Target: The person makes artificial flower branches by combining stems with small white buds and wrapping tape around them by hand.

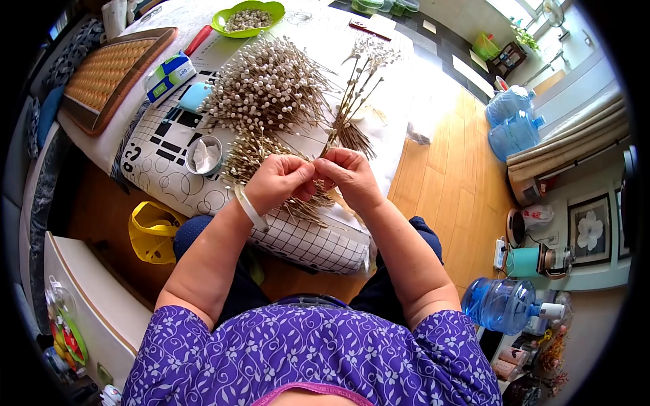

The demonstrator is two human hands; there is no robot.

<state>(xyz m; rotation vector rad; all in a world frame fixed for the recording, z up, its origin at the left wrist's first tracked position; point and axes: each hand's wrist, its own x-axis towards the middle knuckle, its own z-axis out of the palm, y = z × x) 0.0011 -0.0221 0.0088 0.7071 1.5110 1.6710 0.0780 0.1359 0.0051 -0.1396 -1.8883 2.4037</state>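
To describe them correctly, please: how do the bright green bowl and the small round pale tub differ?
The green bowl is wide, with a lobed rim; the pale tub is smaller and round. The bowl holds many small pale pieces; the tub holds crumpled white material. Both are open.

The left grip (277, 183) and right grip (350, 178) hide the lower ends of the held stems (339, 122).
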